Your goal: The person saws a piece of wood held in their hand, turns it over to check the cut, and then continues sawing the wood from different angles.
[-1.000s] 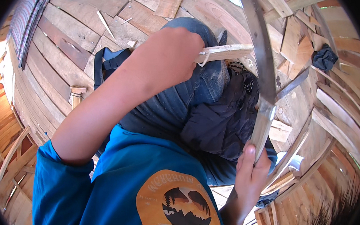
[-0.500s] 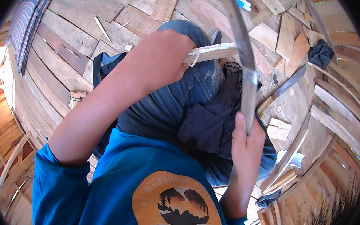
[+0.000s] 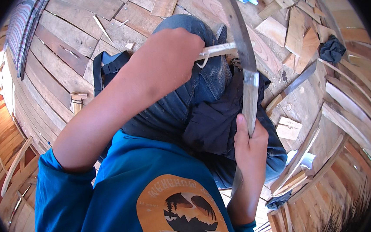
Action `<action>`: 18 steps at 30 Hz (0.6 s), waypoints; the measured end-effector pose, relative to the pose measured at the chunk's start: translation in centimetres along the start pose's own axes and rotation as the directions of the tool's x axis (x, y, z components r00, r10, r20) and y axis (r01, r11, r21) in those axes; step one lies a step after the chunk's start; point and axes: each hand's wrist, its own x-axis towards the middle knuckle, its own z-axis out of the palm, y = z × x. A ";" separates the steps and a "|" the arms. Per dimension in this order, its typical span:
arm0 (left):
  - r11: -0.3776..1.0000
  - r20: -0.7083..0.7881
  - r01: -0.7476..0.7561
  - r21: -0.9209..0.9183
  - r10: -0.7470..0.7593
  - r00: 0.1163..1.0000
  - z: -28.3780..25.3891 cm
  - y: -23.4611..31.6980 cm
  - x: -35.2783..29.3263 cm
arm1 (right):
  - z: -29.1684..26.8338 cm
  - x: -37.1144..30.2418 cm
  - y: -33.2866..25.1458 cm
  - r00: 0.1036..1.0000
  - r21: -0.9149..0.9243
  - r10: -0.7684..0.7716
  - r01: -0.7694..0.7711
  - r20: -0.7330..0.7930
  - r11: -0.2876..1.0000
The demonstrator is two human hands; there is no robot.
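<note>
My left hand (image 3: 178, 50) is closed round one end of a short wooden stick (image 3: 219, 50), held out over my bent knee. A thin pale shaving curls from the stick beside my fingers. In my right hand (image 3: 252, 141) is the long wooden handle of a machete (image 3: 240, 39), with the thumb laid along it. A shiny metal collar joins handle and blade. The broad dark blade points up and away, crossing in front of the stick's far end; whether the edge touches the wood I cannot tell. Dark cloth (image 3: 213, 122) lies across my lap.
A second blade with a wooden handle (image 3: 299, 81) lies on the plank floor to the right. Wood offcuts (image 3: 295, 33) and a dark cloth bundle (image 3: 332, 50) are at the far right. A small block (image 3: 78, 101) sits left of my leg. Striped fabric (image 3: 34, 12) hangs at the left.
The machete has shifted slightly left and its blade has turned flatter to view. The stick has rolled or tilted a little in my left hand.
</note>
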 end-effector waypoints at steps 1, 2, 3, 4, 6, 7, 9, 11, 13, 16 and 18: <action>1.000 -0.006 0.006 -0.029 -0.006 1.000 -0.1 -0.5 0.2 | -0.4 1.0 -0.2 0.998 -0.019 0.002 -0.001 0.058 1.000; 0.998 -0.012 0.010 -0.059 -0.011 1.000 -0.1 -0.7 0.3 | -0.9 1.0 -0.6 0.999 -0.070 0.009 -0.006 0.051 0.998; 0.997 -0.006 0.002 -0.073 -0.002 1.000 -0.2 -0.7 0.4 | -1.3 0.7 -1.1 0.999 -0.121 0.017 -0.011 0.043 0.993; 0.997 0.002 0.003 -0.081 -0.003 1.000 -0.3 -0.8 0.3 | -1.6 0.5 -1.1 0.999 -0.167 0.020 -0.012 0.045 0.986; 0.996 0.008 0.013 -0.085 -0.013 1.000 -0.7 -1.2 0.1 | -3.0 -1.4 -0.8 0.999 -0.125 -0.039 0.041 0.022 0.991; 0.996 0.001 0.006 -0.090 -0.006 1.000 -0.6 -1.1 0.3 | -3.5 -2.6 -0.6 0.996 -0.089 -0.088 0.086 -0.019 0.992; 0.995 0.000 0.018 -0.096 -0.018 1.000 -0.3 -0.9 0.4 | -4.2 -4.1 -0.8 0.993 -0.077 -0.108 0.104 -0.052 0.992; 0.995 0.000 0.036 -0.092 -0.036 0.999 -0.3 -0.9 0.5 | -4.3 -4.5 -0.8 1.000 0.026 -0.001 0.001 0.005 1.000; 0.993 0.037 0.058 -0.104 -0.054 0.998 -0.4 -1.0 0.4 | -3.8 -4.2 -0.8 0.990 0.107 0.119 -0.126 0.075 0.986; 0.989 0.031 0.045 -0.142 -0.041 0.999 -0.6 -1.0 0.2 | -2.8 -3.9 0.2 0.992 0.149 0.083 -0.096 0.092 0.984; 0.989 0.032 0.044 -0.144 -0.040 0.999 -0.7 -1.1 0.0 | -1.6 -3.9 1.5 0.998 0.243 0.011 -0.028 0.070 0.970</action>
